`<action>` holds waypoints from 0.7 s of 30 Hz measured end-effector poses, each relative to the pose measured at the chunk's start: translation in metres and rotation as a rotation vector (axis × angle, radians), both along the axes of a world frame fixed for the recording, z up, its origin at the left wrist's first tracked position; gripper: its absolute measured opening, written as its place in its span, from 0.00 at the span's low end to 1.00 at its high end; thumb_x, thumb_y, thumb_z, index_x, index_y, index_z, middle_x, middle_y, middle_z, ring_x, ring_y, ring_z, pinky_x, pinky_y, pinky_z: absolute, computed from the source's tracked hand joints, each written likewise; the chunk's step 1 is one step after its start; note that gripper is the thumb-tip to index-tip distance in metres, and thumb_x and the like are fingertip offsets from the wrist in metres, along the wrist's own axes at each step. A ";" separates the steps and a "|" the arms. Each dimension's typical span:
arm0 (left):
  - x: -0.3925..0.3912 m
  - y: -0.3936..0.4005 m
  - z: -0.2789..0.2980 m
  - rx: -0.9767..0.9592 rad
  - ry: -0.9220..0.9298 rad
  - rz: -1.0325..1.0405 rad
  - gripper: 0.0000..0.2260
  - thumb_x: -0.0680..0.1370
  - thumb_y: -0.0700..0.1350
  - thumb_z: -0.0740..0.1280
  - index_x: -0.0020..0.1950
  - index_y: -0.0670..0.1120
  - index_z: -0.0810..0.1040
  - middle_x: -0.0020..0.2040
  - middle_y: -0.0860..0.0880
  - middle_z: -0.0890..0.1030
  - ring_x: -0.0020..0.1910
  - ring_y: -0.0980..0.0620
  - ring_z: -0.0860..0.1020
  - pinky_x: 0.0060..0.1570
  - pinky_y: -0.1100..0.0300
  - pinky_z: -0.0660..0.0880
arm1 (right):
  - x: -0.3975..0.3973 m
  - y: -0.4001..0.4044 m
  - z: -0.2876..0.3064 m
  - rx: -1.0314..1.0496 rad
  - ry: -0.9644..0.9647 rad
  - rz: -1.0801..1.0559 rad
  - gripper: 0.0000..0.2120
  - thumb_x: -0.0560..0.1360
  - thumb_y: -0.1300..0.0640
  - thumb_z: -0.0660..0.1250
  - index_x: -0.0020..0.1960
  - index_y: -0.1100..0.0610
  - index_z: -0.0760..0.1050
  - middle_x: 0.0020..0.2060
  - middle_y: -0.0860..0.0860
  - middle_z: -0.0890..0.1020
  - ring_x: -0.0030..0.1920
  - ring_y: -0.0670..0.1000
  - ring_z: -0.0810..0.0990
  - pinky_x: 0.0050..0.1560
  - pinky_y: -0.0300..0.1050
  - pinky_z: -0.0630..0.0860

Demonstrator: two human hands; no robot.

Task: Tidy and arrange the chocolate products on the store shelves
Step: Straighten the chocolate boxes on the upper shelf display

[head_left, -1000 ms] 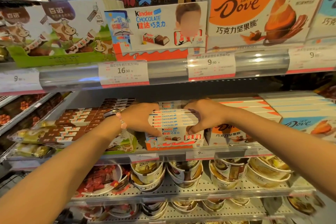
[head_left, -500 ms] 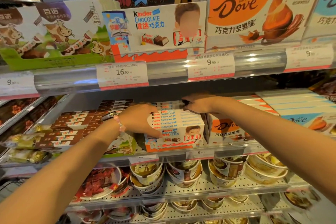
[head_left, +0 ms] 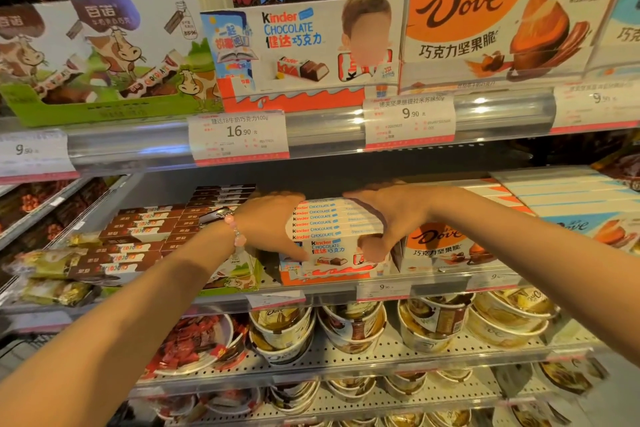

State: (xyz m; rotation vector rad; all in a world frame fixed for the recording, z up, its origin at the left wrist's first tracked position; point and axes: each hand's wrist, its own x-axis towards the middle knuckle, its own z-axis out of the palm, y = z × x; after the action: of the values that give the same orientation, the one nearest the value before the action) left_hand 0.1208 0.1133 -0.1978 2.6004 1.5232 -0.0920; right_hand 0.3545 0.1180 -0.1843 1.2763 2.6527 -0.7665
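Observation:
A stack of white Kinder Chocolate boxes point(head_left: 325, 224) stands in an orange display tray point(head_left: 322, 278) on the middle shelf. My left hand point(head_left: 273, 224) grips the stack's left side, fingers curled round its front corner. My right hand point(head_left: 384, 218) grips the right side from above, thumb down on the front of the top boxes. Both hands hide the stack's edges. A pink bead bracelet point(head_left: 237, 234) sits on my left wrist.
Orange Dove boxes point(head_left: 438, 246) stand directly right of the stack, brown chocolate bars point(head_left: 149, 236) to the left. The upper shelf carries a Kinder display box point(head_left: 304, 45) and a Dove display box point(head_left: 498, 21). Price tags point(head_left: 239, 135) line the rail. Round tubs point(head_left: 349, 326) fill the shelf below.
My right hand came forward from the back of the Kinder stack and now holds its right front side. My left hand stayed on the left side.

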 end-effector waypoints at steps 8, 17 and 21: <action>-0.004 0.001 0.000 0.003 -0.145 -0.035 0.28 0.62 0.60 0.76 0.57 0.54 0.70 0.51 0.56 0.76 0.49 0.58 0.75 0.47 0.59 0.76 | 0.006 -0.002 -0.008 0.200 0.062 -0.080 0.42 0.65 0.51 0.77 0.72 0.54 0.59 0.66 0.49 0.72 0.64 0.49 0.72 0.59 0.40 0.69; -0.001 0.000 0.001 0.001 -0.068 -0.051 0.29 0.65 0.60 0.75 0.60 0.54 0.69 0.54 0.57 0.75 0.52 0.57 0.74 0.50 0.57 0.76 | 0.006 0.003 -0.013 0.220 -0.020 -0.061 0.42 0.64 0.47 0.77 0.71 0.50 0.59 0.65 0.46 0.73 0.63 0.48 0.72 0.60 0.45 0.72; -0.002 0.002 0.001 -0.018 -0.068 -0.048 0.27 0.64 0.60 0.75 0.58 0.54 0.69 0.52 0.56 0.76 0.50 0.58 0.75 0.48 0.58 0.77 | 0.005 0.002 -0.014 0.224 -0.013 -0.081 0.42 0.63 0.46 0.78 0.71 0.49 0.60 0.65 0.46 0.73 0.63 0.48 0.72 0.61 0.47 0.73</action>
State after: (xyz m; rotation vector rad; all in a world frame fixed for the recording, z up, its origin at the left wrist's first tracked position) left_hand 0.1185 0.1150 -0.1972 2.5989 1.4310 -0.0210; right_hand 0.3596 0.1200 -0.1984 1.4424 2.7541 -0.4783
